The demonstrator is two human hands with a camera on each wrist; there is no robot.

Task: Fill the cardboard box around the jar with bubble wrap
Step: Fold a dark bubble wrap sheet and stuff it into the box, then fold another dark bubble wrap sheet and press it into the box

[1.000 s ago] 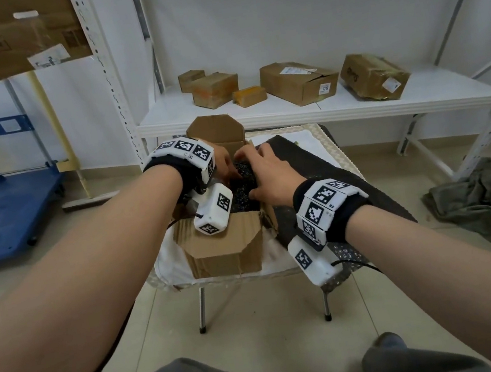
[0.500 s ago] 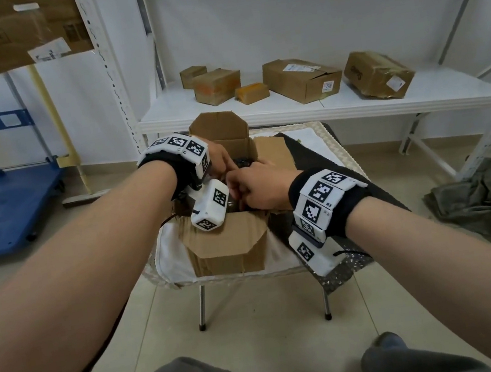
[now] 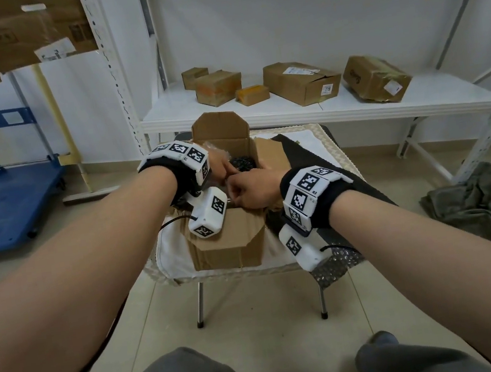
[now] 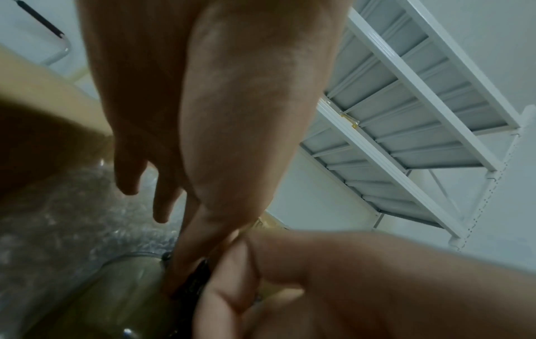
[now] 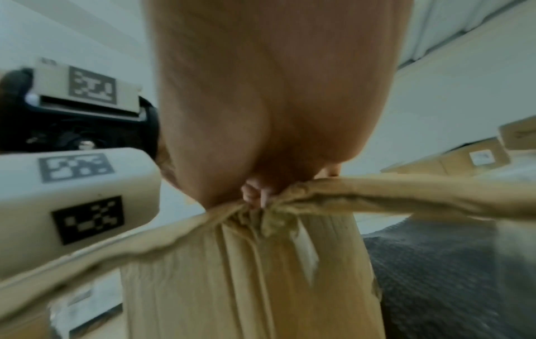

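An open cardboard box [image 3: 231, 246] stands on a small cloth-covered table [image 3: 174, 255]. Inside it lie black bubble wrap [image 3: 242, 163] and clear bubble wrap [image 3: 216, 153]. The left wrist view shows the glass jar [image 4: 116, 298] with clear bubble wrap [image 4: 72, 206] beside it. My left hand [image 3: 222, 167] reaches into the box's left side, and its straight fingers [image 4: 177, 263] press down next to the jar. My right hand [image 3: 248, 191] is curled at the near right rim. Its fingertips [image 5: 255, 197] grip the crumpled cardboard edge [image 5: 319, 190].
A dark bubble wrap sheet [image 3: 334, 268] hangs over the table's right side. Behind stands a white shelf [image 3: 354, 110] with several cardboard boxes [image 3: 302, 86]. A blue trolley [image 3: 6, 204] is at left, and a grey cloth [image 3: 482, 206] lies on the floor at right.
My right hand has drawn back from lying flat on the black wrap to the box's near rim and has curled. The left hand stays in the box's left side.
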